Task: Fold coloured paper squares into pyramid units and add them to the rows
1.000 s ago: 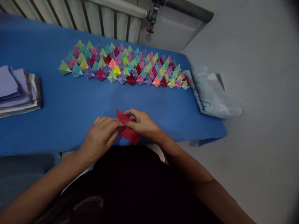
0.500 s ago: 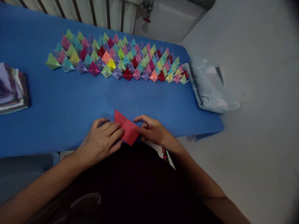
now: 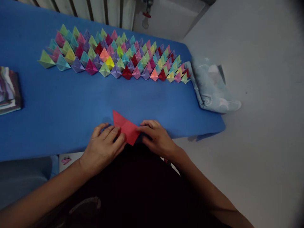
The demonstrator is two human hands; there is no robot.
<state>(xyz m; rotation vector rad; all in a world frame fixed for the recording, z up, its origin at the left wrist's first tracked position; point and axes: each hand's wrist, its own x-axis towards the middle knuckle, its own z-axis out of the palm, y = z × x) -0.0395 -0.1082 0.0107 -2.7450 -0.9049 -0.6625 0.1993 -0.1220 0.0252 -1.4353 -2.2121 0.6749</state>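
A red piece of folded paper [image 3: 127, 128] lies at the front edge of the blue table, one pointed corner reaching up and left. On its left part rest the fingers of my left hand [image 3: 103, 145], pressing it down. My right hand [image 3: 160, 137] has its fingertips at the paper's right corner; the index finger lies on that corner and the thumb is below it.
Several rows of colourful folded paper pieces [image 3: 115, 72] stand across the back of the blue table [image 3: 71, 104]. A stack of papers [image 3: 10, 90] lies far left, a folded grey-blue cloth [image 3: 211, 88] at the right end. Behind are a radiator [image 3: 114, 14] and a valve [image 3: 147, 15].
The view has shifted slightly. The red paper looks flatter, its middle notch no longer visible. My right hand's fingers have moved on its right corner, index finger now stretched onto it.
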